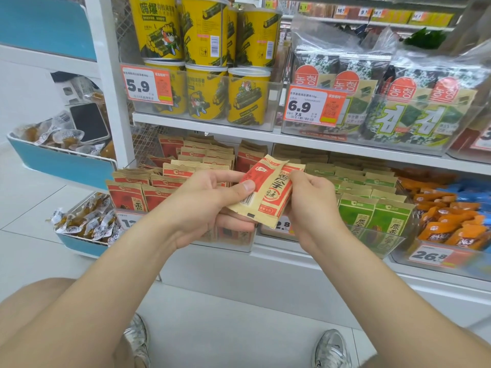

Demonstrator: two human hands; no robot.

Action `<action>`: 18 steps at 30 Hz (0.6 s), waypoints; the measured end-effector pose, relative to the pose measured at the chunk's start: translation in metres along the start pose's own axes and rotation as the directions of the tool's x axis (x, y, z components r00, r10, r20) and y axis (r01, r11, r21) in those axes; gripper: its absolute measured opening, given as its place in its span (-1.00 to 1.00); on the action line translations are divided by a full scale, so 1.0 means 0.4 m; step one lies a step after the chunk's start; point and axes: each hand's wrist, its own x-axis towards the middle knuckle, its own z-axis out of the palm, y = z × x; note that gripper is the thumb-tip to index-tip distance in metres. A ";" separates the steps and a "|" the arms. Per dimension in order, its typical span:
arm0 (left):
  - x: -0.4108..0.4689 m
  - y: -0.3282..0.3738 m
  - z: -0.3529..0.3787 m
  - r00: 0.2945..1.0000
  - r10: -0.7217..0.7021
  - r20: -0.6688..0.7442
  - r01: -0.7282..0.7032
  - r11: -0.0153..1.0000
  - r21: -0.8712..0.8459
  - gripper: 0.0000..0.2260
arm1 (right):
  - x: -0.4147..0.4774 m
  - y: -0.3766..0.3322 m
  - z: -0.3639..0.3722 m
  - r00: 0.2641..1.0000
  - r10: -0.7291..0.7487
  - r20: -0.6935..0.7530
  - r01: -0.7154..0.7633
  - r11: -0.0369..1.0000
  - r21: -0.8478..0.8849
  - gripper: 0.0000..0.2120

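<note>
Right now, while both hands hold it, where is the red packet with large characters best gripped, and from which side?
I would pinch its flat top seam from above. The red packet is thin and tilted; the left hand covers its lower left, the right hand pinches its right edge, so the top stands free.

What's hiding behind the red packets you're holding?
Behind the red packets, a price tag shows only partly; its first digits are covered. Fingers of the left hand curl underneath them.
</note>
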 end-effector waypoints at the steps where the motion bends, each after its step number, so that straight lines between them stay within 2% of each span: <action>1: 0.000 0.001 0.001 1.000 -0.004 -0.002 0.004 1.000 -0.001 -0.68 | -0.001 -0.001 -0.001 1.000 0.006 0.005 -0.006 1.000 0.001 -0.62; 4: 0.000 0.004 0.000 1.000 -0.011 -0.006 0.011 1.000 -0.005 -0.56 | -0.001 -0.001 -0.001 1.000 0.013 0.007 -0.013 1.000 0.004 -0.61; 7: -0.001 0.003 0.000 1.000 -0.005 -0.002 0.005 1.000 -0.001 -0.54 | -0.001 0.000 -0.003 1.000 -0.004 0.004 0.004 1.000 -0.005 -0.59; 10: 0.000 0.001 0.003 1.000 0.002 -0.002 -0.002 1.000 0.010 -0.53 | 0.001 -0.001 -0.004 0.996 -0.081 -0.032 0.078 0.993 -0.084 -0.59; 12: 0.002 0.000 0.004 1.000 0.006 -0.018 -0.005 0.999 0.046 -0.56 | 0.006 0.001 -0.006 0.981 -0.185 -0.065 0.173 0.973 -0.150 -0.60; 16: -0.002 0.005 -0.001 0.990 0.103 -0.097 -0.063 0.935 0.349 -0.77 | 0.002 -0.011 -0.009 0.906 -0.422 -0.013 0.400 0.868 -0.296 -0.75; 18: 0.002 -0.003 -0.010 0.976 0.166 -0.141 -0.080 0.876 0.477 -0.69 | -0.013 -0.022 -0.007 0.891 -0.449 0.072 0.450 0.847 -0.284 -0.82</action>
